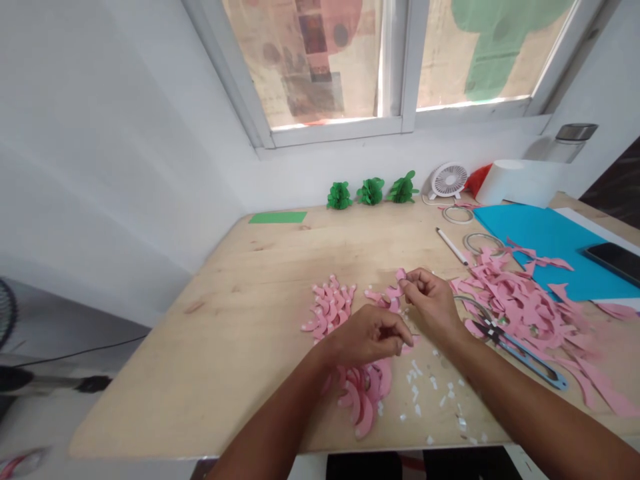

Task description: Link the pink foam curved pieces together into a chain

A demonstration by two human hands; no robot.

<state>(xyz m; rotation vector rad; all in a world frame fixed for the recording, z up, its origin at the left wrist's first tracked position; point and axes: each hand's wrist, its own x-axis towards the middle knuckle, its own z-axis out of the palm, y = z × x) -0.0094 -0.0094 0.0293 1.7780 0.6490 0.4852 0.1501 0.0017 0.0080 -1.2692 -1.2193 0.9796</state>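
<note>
My right hand point(431, 299) pinches a small curved pink paper piece point(401, 275) between thumb and forefinger. Just left of it, more pink curved pieces lie on the wooden table point(210, 313). My left hand point(373, 335) hovers over the pink cut-outs with its fingers curled and thumb against forefinger; whether anything small is in that pinch I cannot make out. Beyond the left wrist is a cluster of pink crescents point(333, 303) with pale tips. Larger pink crescents point(365, 400) lie nearer the table's front edge, partly under my left forearm.
Pink scraps point(525, 300) are heaped at right, with blue-handled snips point(533, 360) on them. Nearby are tape rolls point(484, 244), a pen point(451, 246), blue sheets point(545, 250) and a phone point(615, 259). White bits point(415, 380) litter the front. Green paper shapes point(371, 191) and a fan point(449, 181) line the wall.
</note>
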